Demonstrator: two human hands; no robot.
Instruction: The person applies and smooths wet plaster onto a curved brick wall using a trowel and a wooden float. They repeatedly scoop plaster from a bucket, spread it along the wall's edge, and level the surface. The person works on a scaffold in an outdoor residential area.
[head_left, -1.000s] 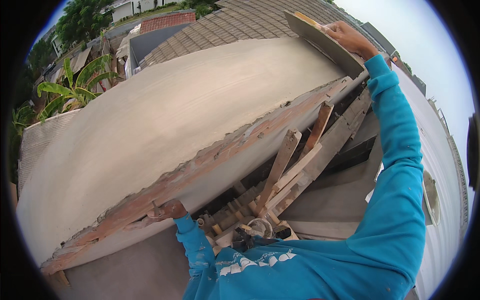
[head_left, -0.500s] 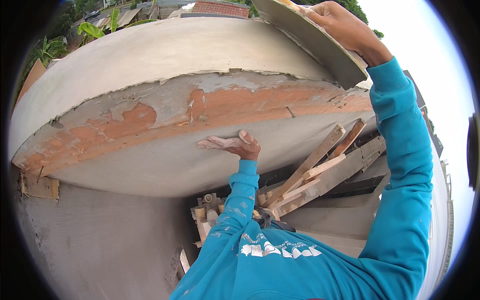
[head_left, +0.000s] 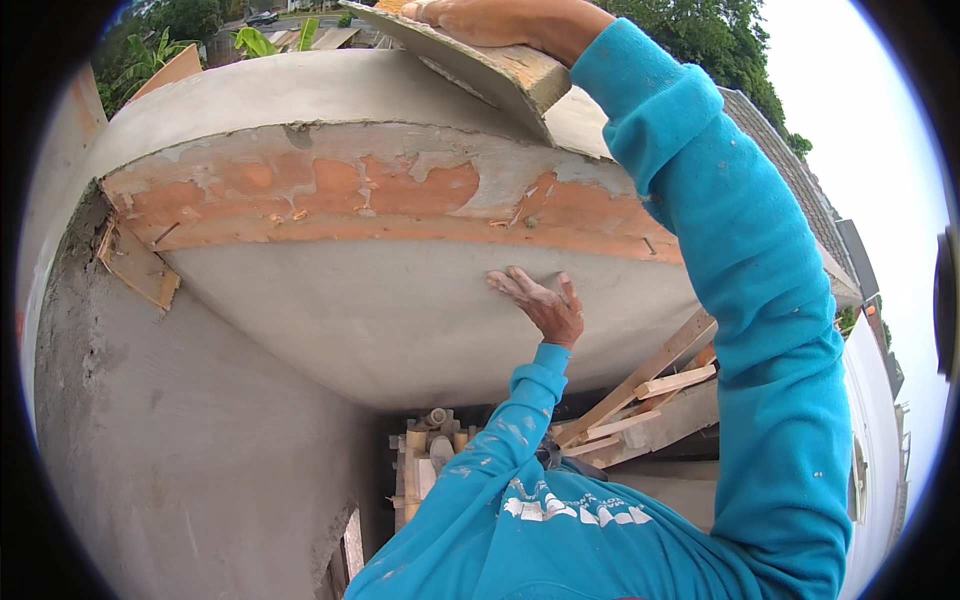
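Observation:
My right hand [head_left: 500,20] is closed on a plastering float [head_left: 475,75], a flat grey board with a pale wooden part under my fingers. Tilted, the float lies against the smooth curved plaster surface [head_left: 240,95] at the top. Below that surface runs an orange-brown edge band [head_left: 320,185], smeared with grey mortar and with nails sticking out. My left hand [head_left: 548,308], dusted with plaster, is open with fingers spread in front of the smooth grey face [head_left: 350,320] below the band. I cannot tell whether it touches that face. Nothing is in it.
A rough grey wall [head_left: 200,430] stands at the left, with a small wooden board [head_left: 138,262] at its upper corner. Wooden beams [head_left: 650,380] slant behind my left arm at the right. Several timber pieces [head_left: 418,460] sit low in the middle. Trees and roofs show beyond.
My right hand and the float have moved left and farther up along the curved surface. My left hand has shifted right in the picture, its fingers spread wider. The view has turned.

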